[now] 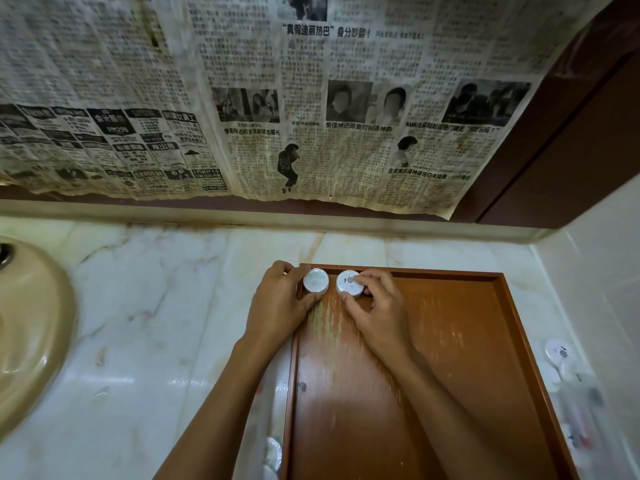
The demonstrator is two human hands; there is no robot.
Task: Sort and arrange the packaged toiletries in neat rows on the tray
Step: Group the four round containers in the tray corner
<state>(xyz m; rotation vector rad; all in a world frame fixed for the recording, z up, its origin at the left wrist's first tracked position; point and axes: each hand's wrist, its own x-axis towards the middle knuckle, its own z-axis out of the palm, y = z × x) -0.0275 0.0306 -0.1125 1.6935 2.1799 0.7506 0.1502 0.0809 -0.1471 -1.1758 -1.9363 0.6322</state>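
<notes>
A brown wooden tray [485, 341] lies on the marble counter [156, 323]. In its 11 o'clock corner sit two round white packaged soaps, side by side. The left hand [280, 303] curls round the left soap [316, 280], whose faint label is unreadable. The right hand [375, 306] pinches the right soap [349, 282], which bears a small compass-like emblem. More packets [568, 382] lie blurred at 3 o'clock of the tray. Chinese newspaper [277, 98] covers the wall at 12 o'clock; "RM299" is legible.
</notes>
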